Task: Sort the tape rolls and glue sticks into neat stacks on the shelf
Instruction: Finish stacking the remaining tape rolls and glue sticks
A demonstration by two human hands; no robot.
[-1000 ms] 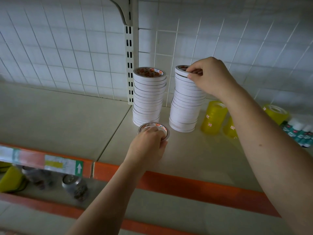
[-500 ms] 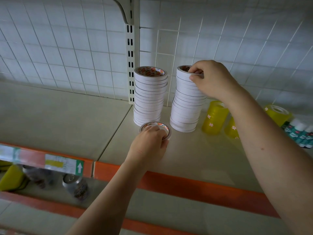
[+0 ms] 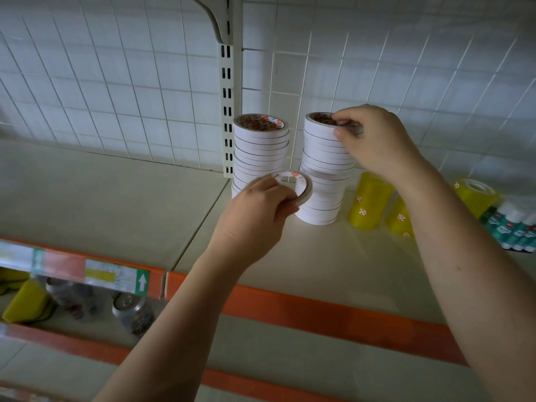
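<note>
Room: shop shelving, white wire-grid back panel point(image 3: 116, 91), slotted upright point(image 3: 227, 111) behind the stacks, dim light.
Surface: pale shelf point(image 3: 101, 192) with orange front edge point(image 3: 319, 311); lower shelf beneath, can point(image 3: 132, 314) and yellow packs lying there.
Left hand: left hand point(image 3: 255, 213) lifted clear of the shelf, fingers curled round a loose roll point(image 3: 297, 187), clamped on it, roll tilted, hole facing up and toward the camera.
Right hand: right hand point(image 3: 374, 140) on top of the right stack point(image 3: 324, 169), thumb and fingers pinching the top roll at its near-right rim.
Key relation: loose roll low between the two stacks, just in front of them; left stack point(image 3: 259, 149) up and slightly left of the left hand, right stack up and right, its top taken up by the right hand.
Axis: both stacks upright, right one bulging off line midway; loose roll to be levelled flat before landing, as a judgement.
Nearer hand: left, for either stack top; left stack likelier target, top free.
Off to the right: yellow rolls point(image 3: 369, 201) beyond the right wrist, glue sticks point(image 3: 519, 227) farther right, lying down, not yet stacked.
Risk: crooked right stack likely to slip if nudged.
</note>
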